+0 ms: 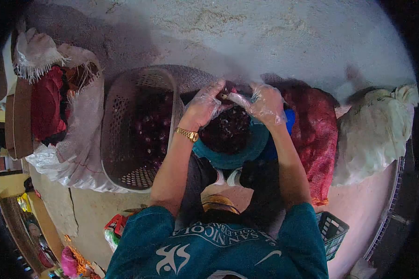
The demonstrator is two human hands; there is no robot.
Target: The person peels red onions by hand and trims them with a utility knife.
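Directly ahead of the person (219, 251), at twelve o'clock, a teal basin (226, 162) holds dark red pieces (228, 130). Close together over its far side are the plastic-gloved left hand (207, 104), pinching a dark red piece (228, 86), and the right hand (267, 101), likewise gloved, though I cannot tell whether it grips anything. From the basin, a perforated crate (114, 107) stands at nine o'clock, a red mesh sack (314, 132) at three.

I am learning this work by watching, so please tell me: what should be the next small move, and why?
Probably the left hand should lower the dark red piece into the teal basin: it appears pinched at the fingertips, beside the right hand, near the basin's far rim, and the basin already holds a dark red heap.
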